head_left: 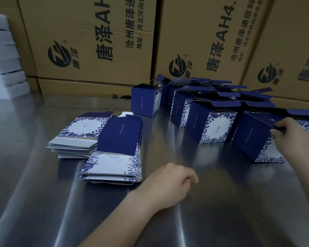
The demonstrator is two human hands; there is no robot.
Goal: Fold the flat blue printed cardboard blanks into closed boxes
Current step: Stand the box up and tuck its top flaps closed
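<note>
Two stacks of flat blue-and-white printed blanks [114,150] lie on the steel table, left of centre. Several folded blue boxes [146,101] with open top flaps stand in rows at the back right. My right hand [291,138] pinches a flap on the nearest folded box [251,138] at the right edge. Over the bare table near the front stack, my left hand [171,182] holds nothing, its fingers loosely curled.
Large brown shipping cartons [89,41] with black print form a wall along the back of the steel table [212,202]. A stack of white boxes [4,65] stands at the far left.
</note>
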